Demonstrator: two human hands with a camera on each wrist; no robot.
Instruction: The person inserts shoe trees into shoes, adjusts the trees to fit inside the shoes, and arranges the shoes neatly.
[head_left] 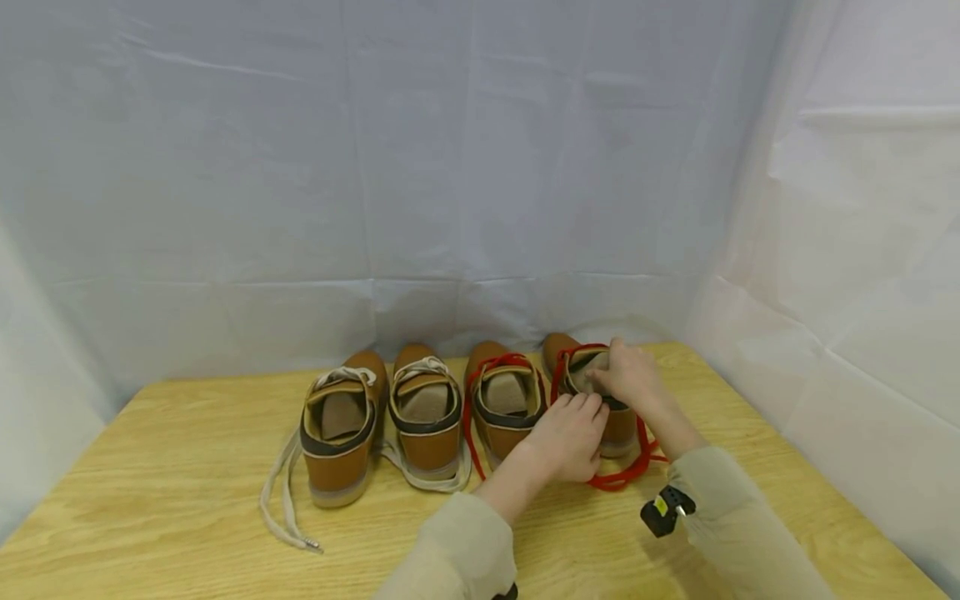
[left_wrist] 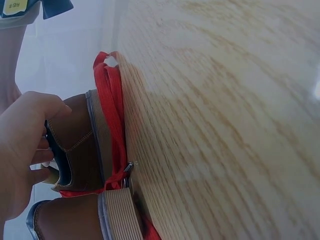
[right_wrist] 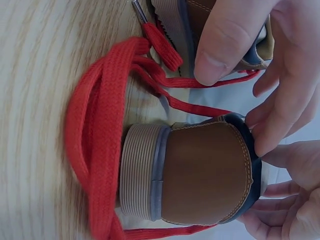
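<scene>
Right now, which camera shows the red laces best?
The right wrist view: the red laces fill it, lying looped on the table beside the shoe heel. The head view shows them small, partly behind the hands. The left wrist view shows only a strip.

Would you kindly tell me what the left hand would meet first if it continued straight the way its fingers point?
Probably the heel collar of the rightmost red-laced shoe, which the left hand already touches.
</scene>
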